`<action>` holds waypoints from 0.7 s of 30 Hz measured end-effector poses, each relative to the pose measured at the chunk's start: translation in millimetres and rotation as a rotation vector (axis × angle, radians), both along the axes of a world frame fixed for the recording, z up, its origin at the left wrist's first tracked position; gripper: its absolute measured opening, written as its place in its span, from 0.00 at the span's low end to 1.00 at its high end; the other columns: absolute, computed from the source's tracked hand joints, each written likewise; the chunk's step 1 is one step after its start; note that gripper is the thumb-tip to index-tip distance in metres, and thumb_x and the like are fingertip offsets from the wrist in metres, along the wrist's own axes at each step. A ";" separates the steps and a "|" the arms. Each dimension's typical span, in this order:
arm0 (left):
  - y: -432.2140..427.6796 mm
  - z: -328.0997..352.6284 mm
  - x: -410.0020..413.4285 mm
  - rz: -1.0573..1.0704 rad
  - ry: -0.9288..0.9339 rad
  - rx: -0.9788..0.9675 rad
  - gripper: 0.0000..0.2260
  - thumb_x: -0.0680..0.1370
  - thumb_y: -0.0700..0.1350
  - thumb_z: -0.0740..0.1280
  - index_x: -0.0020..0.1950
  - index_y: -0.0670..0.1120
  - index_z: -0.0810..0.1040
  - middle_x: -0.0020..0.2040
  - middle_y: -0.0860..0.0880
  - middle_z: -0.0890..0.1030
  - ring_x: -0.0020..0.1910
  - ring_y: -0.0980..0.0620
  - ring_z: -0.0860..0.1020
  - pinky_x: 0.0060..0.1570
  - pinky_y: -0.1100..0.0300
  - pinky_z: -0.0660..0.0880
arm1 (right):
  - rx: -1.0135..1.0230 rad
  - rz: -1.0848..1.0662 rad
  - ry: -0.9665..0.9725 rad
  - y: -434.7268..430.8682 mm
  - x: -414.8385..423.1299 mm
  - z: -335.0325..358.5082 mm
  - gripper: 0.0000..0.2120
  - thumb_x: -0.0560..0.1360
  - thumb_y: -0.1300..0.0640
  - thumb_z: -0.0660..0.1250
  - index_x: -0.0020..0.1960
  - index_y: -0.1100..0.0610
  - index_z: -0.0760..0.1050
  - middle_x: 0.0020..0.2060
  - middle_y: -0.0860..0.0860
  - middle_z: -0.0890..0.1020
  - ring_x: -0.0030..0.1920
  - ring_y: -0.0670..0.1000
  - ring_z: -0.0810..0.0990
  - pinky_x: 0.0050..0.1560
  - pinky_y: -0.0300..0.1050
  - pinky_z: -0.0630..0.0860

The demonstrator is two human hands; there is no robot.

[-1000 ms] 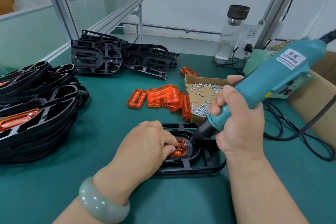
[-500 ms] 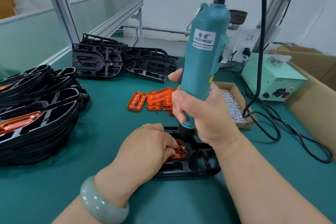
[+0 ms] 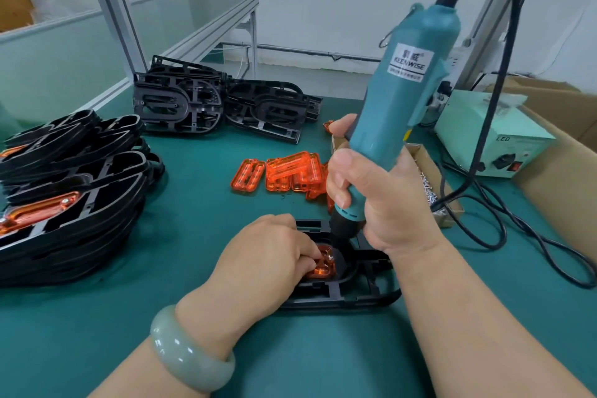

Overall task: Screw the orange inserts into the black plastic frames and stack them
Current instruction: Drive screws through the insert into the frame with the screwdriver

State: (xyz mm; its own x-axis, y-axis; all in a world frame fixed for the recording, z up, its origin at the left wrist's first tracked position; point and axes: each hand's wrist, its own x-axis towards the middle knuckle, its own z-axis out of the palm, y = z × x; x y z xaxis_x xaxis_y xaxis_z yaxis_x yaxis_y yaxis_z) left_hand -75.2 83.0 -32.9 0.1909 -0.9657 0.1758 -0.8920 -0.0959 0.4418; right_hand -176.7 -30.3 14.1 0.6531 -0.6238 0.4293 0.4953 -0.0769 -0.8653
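Orange insert [image 3: 323, 265] seated in black frame [image 3: 355, 299] on desk [image 3: 193, 236], held down by curled fingers [image 3: 305, 252] of left hand [image 3: 265, 265]. Electric screwdriver [image 3: 397, 100] gripped near-upright by right hand [image 3: 374, 200], bit planted on insert just right of those fingers.

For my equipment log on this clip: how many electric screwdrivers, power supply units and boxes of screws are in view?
Electric screwdriver: 1
Power supply unit: 1
Box of screws: 1
Total: 3
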 end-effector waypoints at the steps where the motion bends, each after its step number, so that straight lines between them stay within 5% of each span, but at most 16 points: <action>1: 0.0 -0.1 0.0 -0.001 0.000 0.000 0.09 0.77 0.51 0.65 0.55 0.60 0.81 0.43 0.56 0.71 0.50 0.54 0.71 0.48 0.60 0.69 | 0.010 -0.003 -0.003 -0.7 -0.5 0.3 0.10 0.68 0.57 0.68 0.50 0.54 0.75 0.25 0.50 0.71 0.23 0.48 0.67 0.30 0.38 0.68; 8: -0.6 0.6 0.5 -0.011 0.002 -0.010 0.09 0.76 0.51 0.66 0.55 0.59 0.81 0.43 0.56 0.72 0.49 0.53 0.72 0.49 0.60 0.69 | 0.004 0.007 -0.019 1.0 -8.7 -0.1 0.08 0.68 0.59 0.68 0.45 0.54 0.72 0.25 0.48 0.69 0.22 0.48 0.67 0.29 0.38 0.67; 16: 0.1 1.7 -0.3 -0.007 0.019 -0.011 0.09 0.76 0.50 0.66 0.54 0.59 0.82 0.44 0.55 0.73 0.49 0.54 0.72 0.50 0.59 0.69 | -0.068 -0.001 -0.005 4.3 -5.5 -1.6 0.11 0.69 0.57 0.68 0.52 0.53 0.75 0.26 0.50 0.70 0.23 0.48 0.67 0.29 0.39 0.67; 21: 0.2 2.2 -0.3 -0.004 0.028 -0.007 0.08 0.76 0.50 0.66 0.54 0.58 0.82 0.43 0.55 0.73 0.49 0.53 0.72 0.48 0.61 0.68 | -0.025 -0.001 -0.014 2.5 -5.8 -1.8 0.06 0.67 0.57 0.69 0.43 0.51 0.75 0.24 0.48 0.71 0.22 0.49 0.67 0.29 0.39 0.67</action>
State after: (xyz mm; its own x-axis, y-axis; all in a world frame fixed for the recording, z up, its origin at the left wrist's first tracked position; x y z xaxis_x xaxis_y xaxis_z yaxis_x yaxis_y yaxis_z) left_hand -75.5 83.2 -30.7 0.1916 -0.9653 0.1773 -0.8795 -0.0887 0.4675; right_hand -182.4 -27.8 12.3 0.6465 -0.6129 0.4542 0.5073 -0.0992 -0.8560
